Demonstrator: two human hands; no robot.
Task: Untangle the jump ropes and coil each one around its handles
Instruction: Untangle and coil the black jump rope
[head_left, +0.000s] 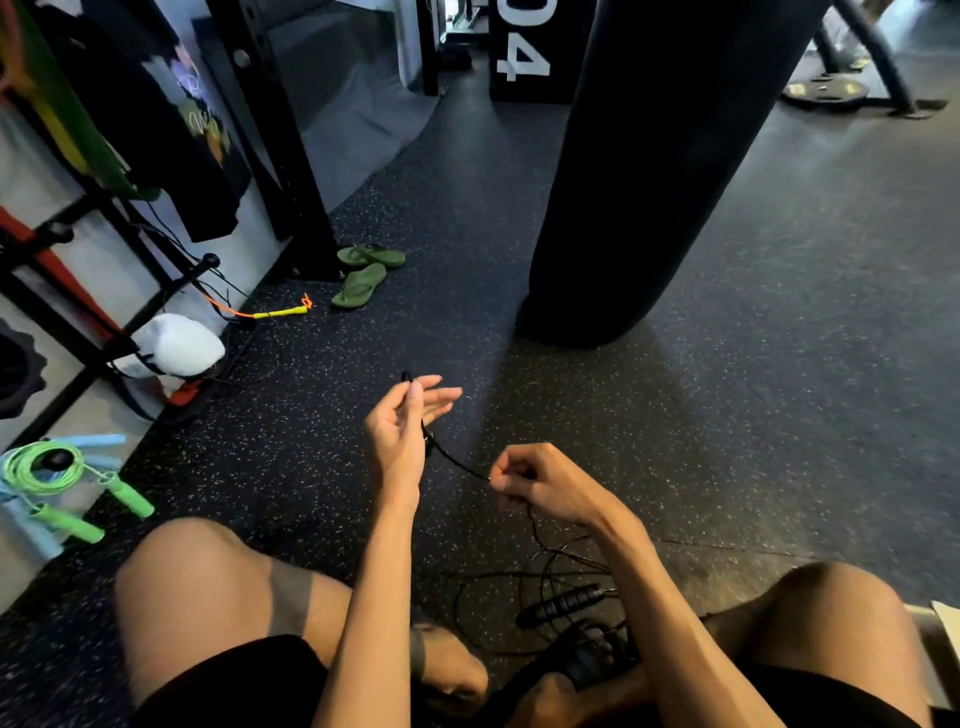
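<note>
Black handle (563, 604) on floor (loose) | hands pinch black rope (457, 460)

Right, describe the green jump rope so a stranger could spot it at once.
Look at the floor's far left edge, below the black rack. The green jump rope lies there, coiled, green handles pointing right. The light blue jump rope beside it differs only in colour.

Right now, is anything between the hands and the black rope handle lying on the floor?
Nothing solid. The ribbed black handle lies between the knees, below the right hand. Only loose loops of thin black cord cross the gap. Both hands already pinch a cord section; the left hand is farther.
</note>
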